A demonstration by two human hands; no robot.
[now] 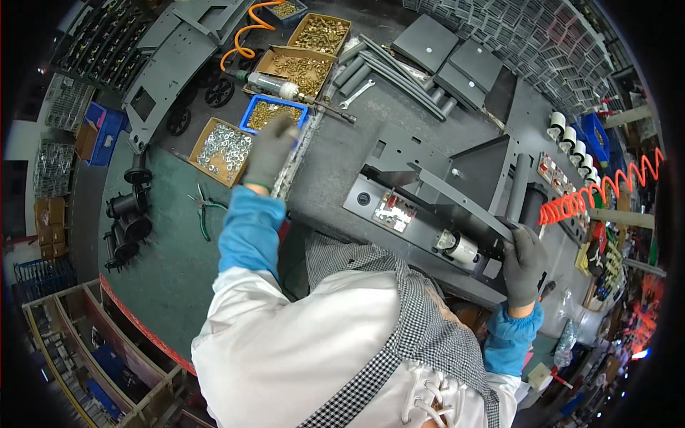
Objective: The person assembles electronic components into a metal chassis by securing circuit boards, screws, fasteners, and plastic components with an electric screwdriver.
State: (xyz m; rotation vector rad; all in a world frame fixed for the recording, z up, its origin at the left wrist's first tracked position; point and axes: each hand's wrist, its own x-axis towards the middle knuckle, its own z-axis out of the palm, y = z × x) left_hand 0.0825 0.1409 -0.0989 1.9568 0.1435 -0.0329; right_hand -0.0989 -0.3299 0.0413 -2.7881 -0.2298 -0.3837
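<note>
My left hand (270,148), in a grey glove, reaches over the near edge of a blue tray (250,114) of small brass-coloured fasteners. Its fingers look bunched together; what they hold, if anything, cannot be made out. Beside it lies a cardboard box (202,165) of silvery nuts or washers. On the right, my gloved right hand (524,262) is closed on the near right end of a dark grey metal frame (457,192). The frame rests on the bench, with a white cylindrical part (460,248) and a small red-and-white board (394,211) on its near side.
A pneumatic driver (275,85) with an orange coiled hose lies across boxes of brass fasteners (296,69). A wrench (358,94), metal tubes (399,75) and flat grey plates (467,71) lie farther back. Green-handled pliers (205,212) and black rollers (128,214) are at left. A red coiled hose (599,192) hangs at right.
</note>
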